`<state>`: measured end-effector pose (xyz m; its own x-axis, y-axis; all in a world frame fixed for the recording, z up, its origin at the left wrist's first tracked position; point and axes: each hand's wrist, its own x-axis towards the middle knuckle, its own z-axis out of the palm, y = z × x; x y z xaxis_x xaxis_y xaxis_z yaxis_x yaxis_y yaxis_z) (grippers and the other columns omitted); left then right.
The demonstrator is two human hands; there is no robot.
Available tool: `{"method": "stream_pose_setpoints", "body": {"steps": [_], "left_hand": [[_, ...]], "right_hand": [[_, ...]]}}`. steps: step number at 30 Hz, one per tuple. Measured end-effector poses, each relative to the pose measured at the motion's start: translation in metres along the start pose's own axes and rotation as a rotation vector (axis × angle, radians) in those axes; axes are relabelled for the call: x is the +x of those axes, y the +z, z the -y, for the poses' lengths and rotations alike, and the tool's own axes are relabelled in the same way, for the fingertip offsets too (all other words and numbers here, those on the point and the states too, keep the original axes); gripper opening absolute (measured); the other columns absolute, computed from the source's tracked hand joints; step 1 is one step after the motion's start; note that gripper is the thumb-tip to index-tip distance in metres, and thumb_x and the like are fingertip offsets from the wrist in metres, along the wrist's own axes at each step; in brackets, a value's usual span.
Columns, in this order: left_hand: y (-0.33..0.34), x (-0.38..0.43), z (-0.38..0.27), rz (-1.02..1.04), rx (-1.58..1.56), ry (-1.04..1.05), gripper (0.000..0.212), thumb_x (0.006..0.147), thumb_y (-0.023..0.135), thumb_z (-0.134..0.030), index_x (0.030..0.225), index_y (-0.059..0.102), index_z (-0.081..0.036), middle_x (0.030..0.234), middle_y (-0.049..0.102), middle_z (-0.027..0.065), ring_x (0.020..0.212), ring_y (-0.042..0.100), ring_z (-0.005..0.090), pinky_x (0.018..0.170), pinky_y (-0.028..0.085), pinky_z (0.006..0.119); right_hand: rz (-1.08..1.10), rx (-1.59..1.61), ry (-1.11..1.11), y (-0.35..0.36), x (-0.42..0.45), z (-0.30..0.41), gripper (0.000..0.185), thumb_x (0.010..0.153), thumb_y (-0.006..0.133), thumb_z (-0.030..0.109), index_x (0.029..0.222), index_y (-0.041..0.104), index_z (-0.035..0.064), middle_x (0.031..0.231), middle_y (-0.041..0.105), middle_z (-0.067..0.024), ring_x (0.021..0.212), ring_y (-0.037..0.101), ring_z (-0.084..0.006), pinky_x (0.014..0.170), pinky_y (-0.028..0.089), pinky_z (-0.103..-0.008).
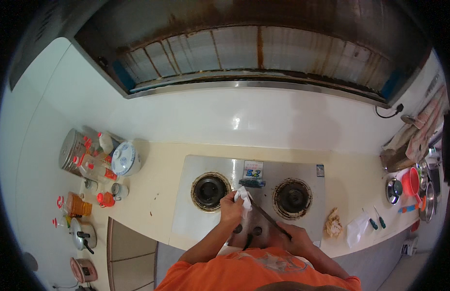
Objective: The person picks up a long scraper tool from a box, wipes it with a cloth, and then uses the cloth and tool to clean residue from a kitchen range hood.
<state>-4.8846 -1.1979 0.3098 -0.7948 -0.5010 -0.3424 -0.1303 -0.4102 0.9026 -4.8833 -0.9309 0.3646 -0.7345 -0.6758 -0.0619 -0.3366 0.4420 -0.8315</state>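
Note:
Over the middle of a stainless steel gas hob (206,163), my left hand (232,209) holds a crumpled white tissue (244,200) against the upper end of a long dark metal strip (267,217). My right hand (294,236) grips the strip's lower end, near the hob's front right part. The left burner (210,191) is beside my left hand; the right burner (292,198) lies above my right hand. Both have brown grime around their rims. Two dark knobs, one of them the right knob (257,231), show between my forearms.
A stained crumpled tissue (333,223), a white tissue (357,230) and two screwdrivers (378,218) lie right of the hob. Bottles, a lidded white-blue pot (125,158) and jars stand left. The rusty range hood (254,82) hangs above; a red pan (410,182) is far right.

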Motion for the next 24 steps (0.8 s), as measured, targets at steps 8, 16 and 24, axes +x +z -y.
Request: {"method": "stream_pose_setpoints", "body": {"steps": [8,16,24], "left_hand": [[-0.003,-0.004,0.005,-0.038,0.018,0.048,0.011,0.09,0.059,-0.003,0.093,0.067,0.004,0.077,0.064,0.0033,0.061,0.057,0.0089,0.052,0.046,0.025],[0.011,-0.022,-0.009,-0.056,0.038,0.051,0.011,0.092,0.057,-0.002,0.092,0.065,0.007,0.079,0.065,0.0083,0.061,0.06,0.0132,0.051,0.049,0.028],[0.008,-0.029,0.006,-0.088,0.037,0.062,0.01,0.089,0.054,0.003,0.094,0.063,0.004,0.085,0.065,0.0074,0.071,0.062,0.0153,0.061,0.05,0.029]], "right_hand": [[-0.051,-0.014,-0.041,0.0,-0.013,0.005,0.04,0.089,0.062,0.011,0.129,0.057,0.0037,0.106,0.066,-0.0233,0.088,0.066,-0.0414,0.073,0.054,-0.0461],[-0.104,-0.019,-0.022,-0.002,-0.025,0.008,0.037,0.089,0.062,0.012,0.126,0.06,0.0062,0.102,0.068,-0.0224,0.082,0.066,-0.0408,0.069,0.053,-0.0469],[-0.156,0.0,-0.061,0.001,-0.043,-0.001,0.039,0.086,0.061,0.009,0.125,0.06,0.0077,0.092,0.069,-0.0184,0.076,0.066,-0.0384,0.065,0.053,-0.0463]]}}
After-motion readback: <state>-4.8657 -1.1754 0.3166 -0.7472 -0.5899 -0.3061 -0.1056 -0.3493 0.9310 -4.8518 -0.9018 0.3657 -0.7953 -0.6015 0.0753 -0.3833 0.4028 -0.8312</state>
